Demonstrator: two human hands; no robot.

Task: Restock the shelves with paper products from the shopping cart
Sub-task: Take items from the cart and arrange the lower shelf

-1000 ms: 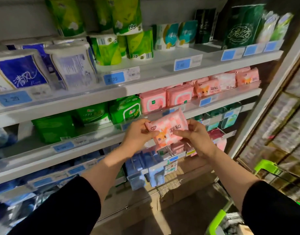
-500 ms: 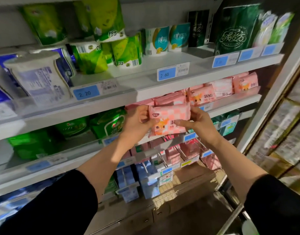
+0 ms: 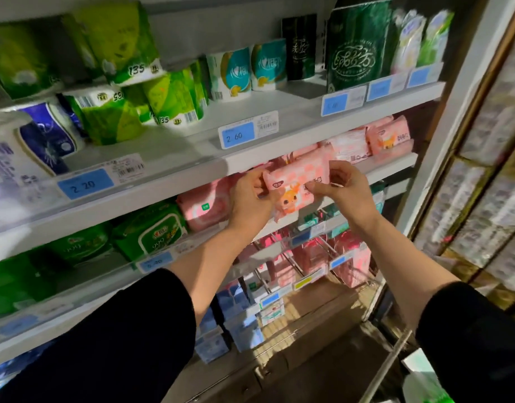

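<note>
Pink tissue pack (image 3: 297, 187) up at the front lip of the second shelf (image 3: 395, 167), held level between both hands. Left hand (image 3: 250, 199) pinches its left end, thumb on the face; right hand (image 3: 342, 189) grips the right end, fingers curled over the top edge.

Change over the last 1 s: pack has risen from roughly the level of the shelf below to the mouth of the pink row, and turned from tilted to near flat. Matching pink packs (image 3: 388, 138) sit further right on the same shelf; another pink pack (image 3: 203, 206) just left.

Judgement: lift is done, insertion not yet. Pack overlaps the shelf edge but is not resting on it. Next calls for a push inward and release.

Cart barely visible, bottom right.
</note>
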